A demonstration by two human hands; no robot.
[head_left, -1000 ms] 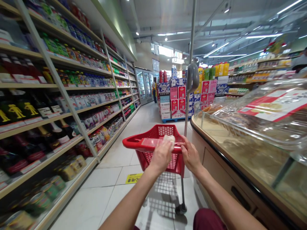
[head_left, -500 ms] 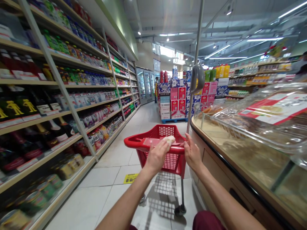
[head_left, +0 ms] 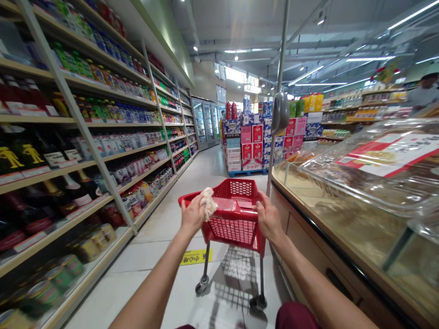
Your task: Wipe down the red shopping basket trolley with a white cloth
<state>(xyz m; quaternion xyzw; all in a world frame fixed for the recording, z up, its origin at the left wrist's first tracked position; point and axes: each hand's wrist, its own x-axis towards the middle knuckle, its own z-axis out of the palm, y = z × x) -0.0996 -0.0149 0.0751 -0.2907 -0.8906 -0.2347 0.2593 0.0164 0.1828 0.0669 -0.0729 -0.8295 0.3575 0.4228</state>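
In front of me stands a red shopping cart (head_left: 233, 228) with a lattice basket and thin grey legs on casters. My left hand (head_left: 192, 215) is closed on a crumpled whitish cloth (head_left: 208, 204), pressed against the left part of the handle. My right hand (head_left: 270, 216) grips the right end of the red handle (head_left: 236, 213), thumb toward me. A pinkish panel lies along the handle between the hands. What lies at the bottom of the basket is hidden.
Shelves of bottles and cans (head_left: 113, 141) line the left side. A curved display counter (head_left: 295, 187) with clear plastic food boxes (head_left: 384, 160) borders the right. A grey pole (head_left: 274, 151) rises beside the cart; stacked cartons (head_left: 252, 141) stand ahead. A person (head_left: 425, 93) is at far right.
My left hand has slid left along the handle with the cloth, from the middle to near its left end. My right hand stays at the right end, and the cart has turned slightly.
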